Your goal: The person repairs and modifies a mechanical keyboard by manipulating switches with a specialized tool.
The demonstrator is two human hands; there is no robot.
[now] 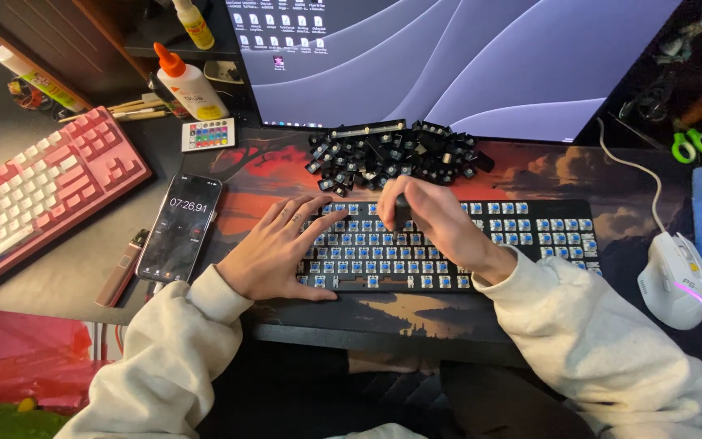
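Note:
A black keyboard point(530, 236) with its keycaps off, showing blue switch stems, lies on a red-and-orange desk mat point(286, 162). My left hand point(274, 248) rests flat on the keyboard's left end, fingers spread. Over the upper middle rows, my right hand point(432, 219) is closed around a small dark object point(401, 213), held upright against the switches; what it is I cannot tell. A pile of loose black keycaps point(392, 154) sits just behind the keyboard, under the monitor.
A pink-and-white keyboard point(34, 195) lies at the left. A phone point(180, 228) showing a running timer, a small remote point(208, 134), glue bottles point(188, 81), a white mouse point(676, 276), green scissors point(695, 145) and a large monitor point(465, 57) surround the work.

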